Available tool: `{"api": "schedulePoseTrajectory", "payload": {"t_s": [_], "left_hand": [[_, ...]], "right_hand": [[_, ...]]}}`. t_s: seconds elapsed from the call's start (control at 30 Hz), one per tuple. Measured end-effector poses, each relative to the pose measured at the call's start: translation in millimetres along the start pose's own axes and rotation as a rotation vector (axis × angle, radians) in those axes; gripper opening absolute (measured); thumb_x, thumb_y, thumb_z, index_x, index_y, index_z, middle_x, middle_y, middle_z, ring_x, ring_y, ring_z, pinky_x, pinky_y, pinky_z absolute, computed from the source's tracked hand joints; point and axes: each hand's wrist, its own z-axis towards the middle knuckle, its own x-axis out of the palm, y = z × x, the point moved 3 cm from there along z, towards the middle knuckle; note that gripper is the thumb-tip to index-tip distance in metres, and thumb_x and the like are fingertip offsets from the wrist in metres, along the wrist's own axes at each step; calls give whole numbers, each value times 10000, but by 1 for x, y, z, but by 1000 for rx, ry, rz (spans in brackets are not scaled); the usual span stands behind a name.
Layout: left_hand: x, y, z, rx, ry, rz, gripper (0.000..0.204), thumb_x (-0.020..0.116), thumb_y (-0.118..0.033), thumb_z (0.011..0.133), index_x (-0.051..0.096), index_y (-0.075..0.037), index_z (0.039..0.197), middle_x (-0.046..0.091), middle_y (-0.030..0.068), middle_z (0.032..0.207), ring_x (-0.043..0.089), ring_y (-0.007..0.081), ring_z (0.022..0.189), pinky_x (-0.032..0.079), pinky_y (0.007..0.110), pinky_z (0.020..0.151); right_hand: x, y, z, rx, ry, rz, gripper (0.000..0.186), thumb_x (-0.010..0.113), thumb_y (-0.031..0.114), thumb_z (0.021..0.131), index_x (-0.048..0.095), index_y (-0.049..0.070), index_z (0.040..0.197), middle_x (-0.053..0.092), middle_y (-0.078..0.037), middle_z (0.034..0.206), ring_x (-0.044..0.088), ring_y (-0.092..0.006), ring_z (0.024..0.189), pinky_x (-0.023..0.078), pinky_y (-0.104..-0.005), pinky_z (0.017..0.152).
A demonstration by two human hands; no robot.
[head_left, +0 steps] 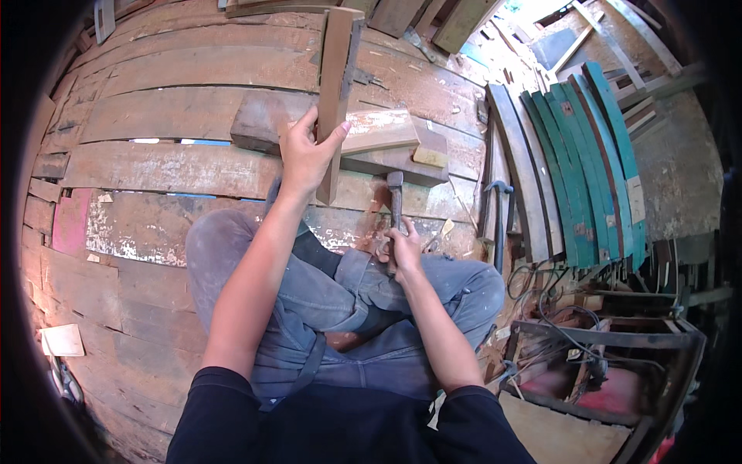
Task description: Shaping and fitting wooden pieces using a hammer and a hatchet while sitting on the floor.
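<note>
My left hand (308, 155) grips an upright narrow wooden board (335, 69) standing over a long thick wooden block (255, 122). A shorter, paint-flecked wooden piece (382, 131) lies on that block, with a small yellowish piece (430, 157) at its right end. My right hand (405, 247) is closed round the handle of a hammer (396, 193), held above my crossed legs with its metal head up near the block's front edge.
The plank floor (147, 170) has gaps and wood scraps. At the right lie long green-painted boards (585, 174), grey strips (516, 155) and a claw hammer (498, 224). A metal-framed item (607, 331) with cables sits at lower right. More timber (456, 23) lies at the back.
</note>
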Motion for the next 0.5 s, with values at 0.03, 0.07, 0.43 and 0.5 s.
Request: {"api": "schedulePoseTrajectory", "payload": {"t_s": [0.03, 0.07, 0.43, 0.5], "left_hand": [[-2, 2, 0, 11, -10, -11, 370, 708, -136, 867, 593, 39, 1173, 635, 50, 1043, 570, 99, 947, 459, 247, 850], [-4, 4, 0, 37, -2, -26, 358, 697, -118, 872, 587, 39, 1175, 642, 45, 1011, 575, 87, 918, 466, 243, 814], [-3, 16, 0, 42, -11, -45, 363, 696, -133, 874, 590, 41, 1175, 657, 62, 1003, 602, 93, 896, 487, 239, 784], [-1, 20, 0, -3, -9, -33, 395, 702, -133, 872, 577, 43, 1203, 644, 70, 1039, 601, 107, 929, 489, 246, 804]], "right_hand": [[-7, 8, -1, -11, 30, -53, 436, 528, -4, 853, 413, 44, 1271, 477, -33, 728, 419, -98, 466, 345, -250, 355], [-12, 16, -1, -23, 61, -107, 332, 528, -12, 850, 474, 17, 1176, 468, -29, 731, 411, -89, 468, 334, -240, 355], [-62, 226, -86, -903, 142, -131, 287, 480, 290, 1005, 532, 9, 1034, 483, -6, 690, 339, -38, 438, 274, -183, 355], [-37, 266, -112, -983, 83, -3, 445, 367, 397, 1032, 437, 2, 1224, 443, -11, 698, 334, -55, 444, 297, -206, 368]]}}
